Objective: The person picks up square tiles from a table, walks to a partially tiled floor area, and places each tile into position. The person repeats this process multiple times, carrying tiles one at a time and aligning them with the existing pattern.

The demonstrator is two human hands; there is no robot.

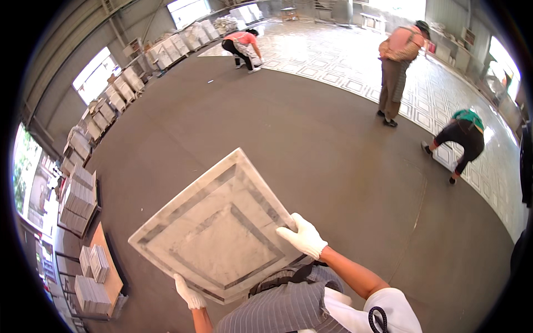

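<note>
Head view: a square patterned tile (214, 238), pale with grey bands, is held tilted before a striped apron (272, 308), raised above the grey floor (222, 122). Rigid and probably heavy for its size, it looks smooth enough to slip and brittle at its corners; opposite edges seem the soundest hold. The left hand (189, 292), white-gloved, grips the lower-left edge, its forearm cut off by the frame. The right hand (304, 236), also gloved, clasps the right-hand edge, thumb on the face, forearm (352, 269) angled up from the lower right; fingers beneath are hidden. To the left, stacked tiles (93, 294) sit on a tan board (111, 261). Beyond, a worker in green (469, 130) bends at a patterned tile expanse (333, 77), another stands (402, 47) by its edge, and a third, in pink (242, 38), stoops farther back.
</note>
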